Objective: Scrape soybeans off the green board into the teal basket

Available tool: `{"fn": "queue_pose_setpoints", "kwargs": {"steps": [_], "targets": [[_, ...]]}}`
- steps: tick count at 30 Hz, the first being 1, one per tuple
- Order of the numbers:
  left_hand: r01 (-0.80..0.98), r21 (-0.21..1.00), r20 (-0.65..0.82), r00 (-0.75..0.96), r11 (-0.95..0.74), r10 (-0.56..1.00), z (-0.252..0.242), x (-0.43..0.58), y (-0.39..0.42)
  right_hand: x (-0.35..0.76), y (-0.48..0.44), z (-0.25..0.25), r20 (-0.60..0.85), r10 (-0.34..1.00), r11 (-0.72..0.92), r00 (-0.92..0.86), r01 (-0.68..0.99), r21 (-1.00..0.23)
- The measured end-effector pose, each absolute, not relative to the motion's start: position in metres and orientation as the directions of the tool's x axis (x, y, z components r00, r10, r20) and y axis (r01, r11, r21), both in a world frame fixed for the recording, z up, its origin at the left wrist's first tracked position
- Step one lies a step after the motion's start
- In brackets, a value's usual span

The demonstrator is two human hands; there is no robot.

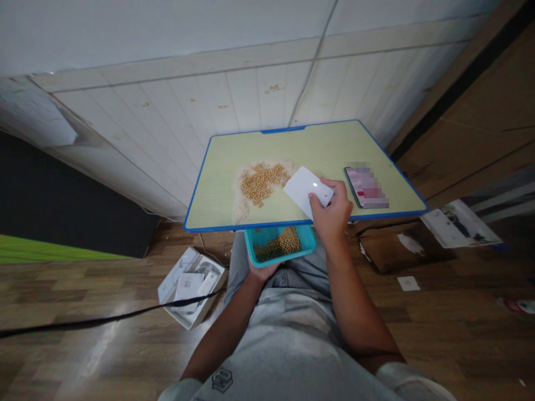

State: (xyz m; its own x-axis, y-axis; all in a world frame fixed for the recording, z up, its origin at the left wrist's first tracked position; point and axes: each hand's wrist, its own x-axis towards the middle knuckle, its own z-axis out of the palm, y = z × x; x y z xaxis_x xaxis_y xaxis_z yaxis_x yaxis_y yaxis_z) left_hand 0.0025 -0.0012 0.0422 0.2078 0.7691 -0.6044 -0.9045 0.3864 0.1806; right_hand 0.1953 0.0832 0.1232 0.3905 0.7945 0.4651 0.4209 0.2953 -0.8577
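grey, soft-looking shirt cloth fills the foreground of the head view, where a person sits at a pale yellow table edged in blue. the right hand has its grip closed on a glossy white card, thumb on top, at the card's near right corner; the card slants over the tabletop beside a heap of round, golden beans. fine, pale grains fringe the heap like coarse sand. the left hand cups a teal tub from below, just under the table's near edge; its fingers are mostly hidden, so how far that grip is open cannot be told. tan beans and darker green ones lie inside. the card looks light, flat and fairly stiff, a little slick, best pinched at a corner or edge. the tub, apparently smooth plastic, should be light yet liable to spill, best supported under its base. the beans look hard, smooth and apt to roll.
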Motion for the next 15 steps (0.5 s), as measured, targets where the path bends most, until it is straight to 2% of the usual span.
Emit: {"fn": "queue_pose_setpoints", "kwargs": {"steps": [6,15], "targets": [[-0.917,0.151,-0.634,0.198,0.370,0.748,0.055,0.006,-0.002,0.193,0.082,0.129,0.509,0.728,0.269,0.459,0.492,-0.828],[-0.905,0.172,-0.601,0.215,0.388,0.769,0.043,0.003,-0.001,0.197,0.084,0.129,0.548,0.692,0.292,0.470,0.512,-0.808]]}}
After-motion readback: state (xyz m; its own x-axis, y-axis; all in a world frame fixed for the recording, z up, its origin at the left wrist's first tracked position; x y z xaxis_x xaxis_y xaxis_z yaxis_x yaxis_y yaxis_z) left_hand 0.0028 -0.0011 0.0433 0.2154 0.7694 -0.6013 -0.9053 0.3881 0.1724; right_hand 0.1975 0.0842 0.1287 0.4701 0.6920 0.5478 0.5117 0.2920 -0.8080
